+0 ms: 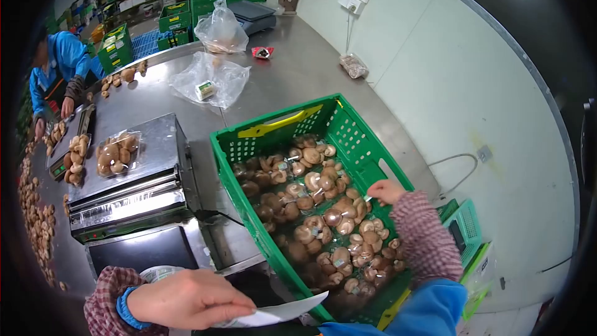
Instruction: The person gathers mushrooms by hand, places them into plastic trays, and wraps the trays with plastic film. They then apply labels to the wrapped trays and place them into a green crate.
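A green plastic crate (249, 221) holds several clear-wrapped packs of brown mushrooms (333, 214), some with small stickers on the wrap. Over the crate's right side, my right hand (387, 191) pinches a small white sticker (368, 198) between thumb and fingertips, close above the packs. At the bottom, my left hand (193, 298) is closed on a white paper strip (283, 312), which stretches out toward the crate's near corner. Partly behind that hand lies a round white roll (160, 272).
Left of the crate stands a wrapping machine (127, 202) with a wrapped mushroom pack (118, 152) on top. Loose mushrooms (37, 211) cover the far left, where a person in blue (62, 65) works. Plastic bags (211, 79) and a scale (252, 15) sit at the back.
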The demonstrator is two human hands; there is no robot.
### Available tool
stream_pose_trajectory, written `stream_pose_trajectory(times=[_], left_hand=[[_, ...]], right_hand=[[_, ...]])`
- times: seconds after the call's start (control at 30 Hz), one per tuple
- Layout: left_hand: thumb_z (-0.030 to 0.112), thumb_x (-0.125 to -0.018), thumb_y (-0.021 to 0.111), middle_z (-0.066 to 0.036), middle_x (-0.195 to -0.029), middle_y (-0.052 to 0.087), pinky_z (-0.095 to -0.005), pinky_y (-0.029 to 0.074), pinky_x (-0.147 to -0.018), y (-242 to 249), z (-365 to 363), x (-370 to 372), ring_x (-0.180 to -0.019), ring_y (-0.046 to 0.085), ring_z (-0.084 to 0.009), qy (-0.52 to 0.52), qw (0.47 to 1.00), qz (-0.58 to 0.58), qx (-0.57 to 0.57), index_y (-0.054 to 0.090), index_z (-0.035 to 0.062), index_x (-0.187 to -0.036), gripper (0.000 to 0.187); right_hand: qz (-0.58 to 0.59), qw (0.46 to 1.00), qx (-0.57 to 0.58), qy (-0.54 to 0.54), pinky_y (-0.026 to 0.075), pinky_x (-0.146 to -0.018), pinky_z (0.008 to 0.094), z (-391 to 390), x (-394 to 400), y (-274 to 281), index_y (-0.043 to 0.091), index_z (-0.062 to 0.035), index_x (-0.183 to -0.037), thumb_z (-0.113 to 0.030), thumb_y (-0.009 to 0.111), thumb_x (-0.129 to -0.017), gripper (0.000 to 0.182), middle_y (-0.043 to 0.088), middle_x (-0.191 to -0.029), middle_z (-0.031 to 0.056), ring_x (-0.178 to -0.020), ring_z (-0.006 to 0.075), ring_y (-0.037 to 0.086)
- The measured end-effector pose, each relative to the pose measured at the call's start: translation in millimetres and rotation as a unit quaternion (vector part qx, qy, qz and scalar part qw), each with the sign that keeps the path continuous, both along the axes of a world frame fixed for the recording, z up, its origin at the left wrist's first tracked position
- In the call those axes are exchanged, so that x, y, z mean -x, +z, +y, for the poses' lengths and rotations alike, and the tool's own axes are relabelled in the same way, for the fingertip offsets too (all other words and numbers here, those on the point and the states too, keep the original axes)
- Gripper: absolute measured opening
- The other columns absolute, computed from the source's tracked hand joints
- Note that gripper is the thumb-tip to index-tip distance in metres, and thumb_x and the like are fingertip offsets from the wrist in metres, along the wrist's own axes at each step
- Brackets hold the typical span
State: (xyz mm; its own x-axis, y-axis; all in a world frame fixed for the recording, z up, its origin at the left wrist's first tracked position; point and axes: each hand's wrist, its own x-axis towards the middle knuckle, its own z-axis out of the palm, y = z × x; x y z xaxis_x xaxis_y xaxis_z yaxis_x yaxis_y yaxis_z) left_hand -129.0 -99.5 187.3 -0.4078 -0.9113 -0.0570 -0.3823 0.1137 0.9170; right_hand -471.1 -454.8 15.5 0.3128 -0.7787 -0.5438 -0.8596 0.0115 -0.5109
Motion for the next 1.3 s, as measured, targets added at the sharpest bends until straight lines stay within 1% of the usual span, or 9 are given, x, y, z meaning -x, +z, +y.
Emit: stream_pose_trajectory(times=[0.17, 0.23, 0.3, 0.5, 0.63, 0.93, 1.13, 1.23, 1.3], left_hand=[[0.012, -0.083, 0.064, -0.009, -0.08, 0.066, -0.0291, 0.047, -0.06, 0, -2, 10, -0.069, 0.061, -0.0213, 0.014, 0.999, 0.039, -0.016, 0.067, 0.0025, -0.094, 0.016], [0.012, -0.083, 0.064, -0.01, -0.082, 0.066, -0.029, 0.048, -0.062, -3, -4, 7, -0.071, 0.061, -0.0216, 0.031, 0.999, 0.035, 0.001, 0.067, 0.0017, -0.094, 0.015], [0.012, -0.084, 0.062, -0.01, -0.083, 0.066, -0.0287, 0.048, -0.062, -4, -6, 9, -0.07, 0.061, -0.0209, 0.065, 0.998, 0.005, 0.016, 0.067, 0.0017, -0.094, 0.015], [0.016, -0.087, 0.058, -0.01, -0.073, 0.061, -0.0311, 0.046, -0.061, 2, -17, 6, -0.069, 0.059, -0.0221, 0.122, 0.99, -0.026, 0.068, 0.065, 0.0014, -0.09, 0.017], [0.02, -0.08, 0.065, -0.003, -0.079, 0.061, -0.0329, 0.039, -0.077, -9, -17, 12, -0.076, 0.056, -0.0184, 0.227, 0.84, -0.253, 0.423, 0.066, 0.0091, -0.095, 0.018], [0.024, -0.078, 0.067, -0.001, -0.069, 0.056, -0.0305, 0.035, -0.069, -18, -9, 23, -0.07, 0.053, -0.0171, 0.099, 0.908, -0.185, 0.363, 0.065, 0.0096, -0.084, 0.016], [0.023, -0.082, 0.063, -0.003, -0.066, 0.057, -0.03, 0.035, -0.068, -18, -20, 31, -0.067, 0.052, -0.0185, 0.083, 0.925, -0.173, 0.33, 0.064, 0.0094, -0.077, 0.014], [0.018, -0.084, 0.062, -0.004, -0.073, 0.061, -0.0334, 0.039, -0.066, -24, -30, 24, -0.068, 0.054, -0.0228, 0.011, 0.989, -0.089, 0.12, 0.066, 0.0057, -0.084, 0.013], [0.014, -0.083, 0.062, -0.007, -0.074, 0.061, -0.0356, 0.042, -0.066, -18, -23, 23, -0.067, 0.055, -0.0255, 0.019, 0.971, -0.126, 0.205, 0.066, 0.0045, -0.088, 0.011]], right_hand=[[0.1, 0.992, 0.078, -0.009, 0.047, -0.055, 0.0271, 6, 3, -69, 0.063, -0.0065, -0.102, -0.023, 0.066, -0.079, 0.028, 0.061, -0.078, 0.0026, -0.062, 0.0112, 0.053], [0.005, 0.959, 0.282, -0.013, 0.048, -0.06, 0.0299, 34, -22, -22, 0.058, -0.0037, -0.11, -0.017, 0.064, -0.08, 0.033, 0.062, -0.083, 0.0066, -0.065, 0.0149, 0.056], [-0.294, 0.955, 0.031, -0.007, 0.049, -0.065, 0.0321, 67, -61, 58, 0.053, 0.0008, -0.114, -0.012, 0.063, -0.081, 0.037, 0.062, -0.085, 0.009, -0.071, 0.0177, 0.058], [-0.281, 0.843, 0.045, 0.456, 0.046, -0.059, 0.0304, 215, -124, 176, 0.061, -0.0022, -0.097, -0.016, 0.061, -0.083, 0.02, 0.061, -0.082, 0.0108, -0.07, 0.021, 0.061], [-0.314, 0.876, 0.08, 0.357, 0.045, -0.055, 0.0309, 223, -123, 170, 0.063, -0.0023, -0.09, -0.019, 0.062, -0.083, 0.018, 0.06, -0.074, 0.0125, -0.065, 0.0229, 0.06], [-0.302, 0.892, 0.069, 0.33, 0.046, -0.06, 0.0295, 239, -116, 179, 0.063, -0.0045, -0.095, -0.016, 0.06, -0.085, 0.016, 0.061, -0.077, 0.0099, -0.067, 0.0211, 0.06], [-0.324, 0.734, 0.414, 0.43, 0.048, -0.067, 0.0292, 232, -106, 177, 0.066, -0.0061, -0.094, -0.004, 0.068, -0.071, 0.023, 0.061, -0.091, 0.0099, -0.079, 0.022, 0.061], [-0.363, 0.746, 0.438, 0.346, 0.047, -0.064, 0.0264, 216, -87, 186, 0.065, -0.008, -0.093, -0.007, 0.063, -0.078, 0.016, 0.061, -0.088, 0.0045, -0.071, 0.0187, 0.059], [-0.343, 0.904, 0.248, 0.061, 0.046, -0.062, 0.0225, 172, -35, 179, 0.066, -0.0075, -0.092, -0.011, 0.063, -0.081, 0.012, 0.062, -0.082, 0.0021, -0.068, 0.0116, 0.056]])
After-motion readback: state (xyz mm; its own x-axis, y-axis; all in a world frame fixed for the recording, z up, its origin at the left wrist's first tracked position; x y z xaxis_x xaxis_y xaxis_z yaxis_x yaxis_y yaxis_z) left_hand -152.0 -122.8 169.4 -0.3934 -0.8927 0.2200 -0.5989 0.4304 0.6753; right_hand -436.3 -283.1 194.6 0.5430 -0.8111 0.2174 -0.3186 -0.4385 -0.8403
